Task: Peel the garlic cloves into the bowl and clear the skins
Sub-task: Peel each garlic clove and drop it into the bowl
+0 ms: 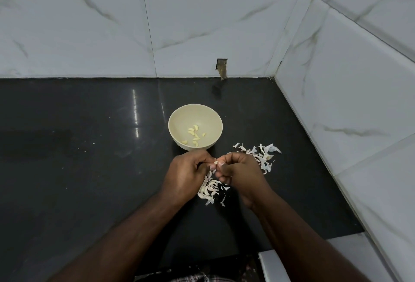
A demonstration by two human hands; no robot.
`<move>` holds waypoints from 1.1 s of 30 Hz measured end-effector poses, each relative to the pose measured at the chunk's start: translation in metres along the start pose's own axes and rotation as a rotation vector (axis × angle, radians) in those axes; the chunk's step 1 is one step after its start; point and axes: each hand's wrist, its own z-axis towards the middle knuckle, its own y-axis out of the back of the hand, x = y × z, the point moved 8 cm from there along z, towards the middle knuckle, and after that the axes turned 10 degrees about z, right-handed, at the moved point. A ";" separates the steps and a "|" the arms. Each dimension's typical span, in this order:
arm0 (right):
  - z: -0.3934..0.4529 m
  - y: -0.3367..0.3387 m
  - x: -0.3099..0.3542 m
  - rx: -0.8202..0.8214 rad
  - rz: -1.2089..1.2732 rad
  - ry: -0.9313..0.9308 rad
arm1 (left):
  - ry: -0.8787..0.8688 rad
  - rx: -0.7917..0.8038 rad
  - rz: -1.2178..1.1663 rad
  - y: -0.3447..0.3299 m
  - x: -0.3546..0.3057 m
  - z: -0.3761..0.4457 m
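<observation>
A cream bowl [179, 117] stands on the black counter and holds several peeled garlic cloves [195, 134]. Just in front of it my left hand [186, 175] and my right hand [240, 172] meet and pinch one small garlic clove [215, 162] between their fingertips. Under and between the hands lies a heap of garlic cloves and skins [211, 188]. To the right of my right hand lies a second scatter of papery skins [262, 154].
The black counter [89, 158] runs left and toward me, with a few tiny skin bits [93, 144] on it. White marble tiles [202, 23] wall the back and right side. A small hole [222, 68] sits in the back wall above the counter.
</observation>
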 end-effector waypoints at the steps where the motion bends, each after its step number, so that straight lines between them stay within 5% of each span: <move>1: 0.000 -0.001 0.000 0.003 0.026 -0.024 | -0.033 -0.021 0.019 0.002 -0.002 0.000; 14: -0.007 -0.006 -0.014 0.162 0.342 -0.352 | -0.159 -0.078 -0.081 0.002 -0.005 -0.005; 18: -0.006 -0.008 -0.009 0.182 0.430 -0.268 | -0.029 -0.081 -0.192 0.001 0.002 -0.002; 24: -0.002 -0.002 0.003 0.118 0.137 -0.020 | 0.103 -0.028 -0.259 -0.006 0.008 0.002; 33: -0.001 0.006 0.016 0.052 0.012 0.091 | 0.124 -0.024 -0.258 -0.007 0.010 0.005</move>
